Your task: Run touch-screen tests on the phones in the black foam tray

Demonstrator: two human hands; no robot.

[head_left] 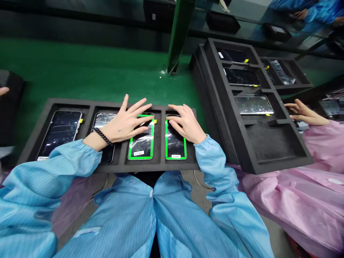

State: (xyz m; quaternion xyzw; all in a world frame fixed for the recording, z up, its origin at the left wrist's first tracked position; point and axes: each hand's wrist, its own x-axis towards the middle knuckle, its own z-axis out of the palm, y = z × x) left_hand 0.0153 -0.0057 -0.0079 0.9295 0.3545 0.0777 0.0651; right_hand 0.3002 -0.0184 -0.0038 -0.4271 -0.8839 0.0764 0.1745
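Observation:
A black foam tray (145,167) lies in front of me with phone screens in its compartments. My left hand (122,123), a braided black band at the wrist, reaches with fingers spread over a green-bordered phone screen (142,143), its fingertips at the upper part. It also partly covers a second phone screen (106,118). My right hand (187,123) has its fingers apart over the upper part of another green-bordered phone screen (176,145). Whether the fingertips press on the glass is hard to tell. At the far left lies a dark phone screen (63,127) with a yellow tab.
Stacked black foam trays (249,143) stand to the right, the top one bearing several phone screens (254,104). A green post (181,36) rises from the green table (88,68). A co-worker's hand (307,114) in a pink sleeve is beyond the stack.

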